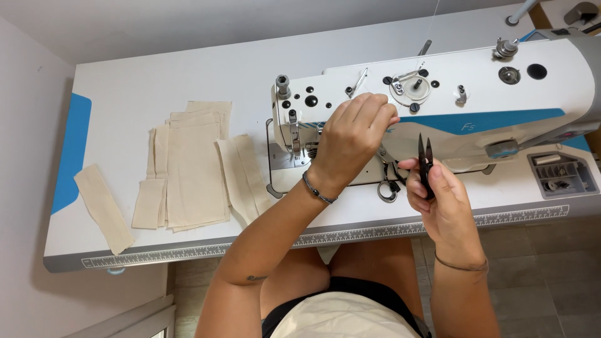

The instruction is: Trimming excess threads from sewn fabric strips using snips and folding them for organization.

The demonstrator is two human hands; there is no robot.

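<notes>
Head view: one camera looks down on a white bench with a white and blue industrial sewing machine on it.
Left hand: the left hand is raised against the front of the machine head, fingers bunched together in a narrow pinch near the thread guides. Whether a thread lies between the fingertips is too fine to tell.
Right hand: the right hand has its grip closed around black thread snips, blades pointing up and away from the body, just right of the left hand.
Needle area: the presser foot and needle sit under the left hand and are mostly hidden. No fabric shows under them.
Scissors: a pair of grey-handled scissors lies on the machine bed between the two hands.
Fabric: cut cream fabric pieces lie stacked and fanned on the bench, well left of the machine; one single strip lies apart near the front edge.
Tray: a small grey parts tray sits at the right end of the bench.
Progress: judging by this, the pieces are cut and laid ready, and the machine is being handled at its head. No stitched piece is visible, so sewing looks not yet begun.
</notes>
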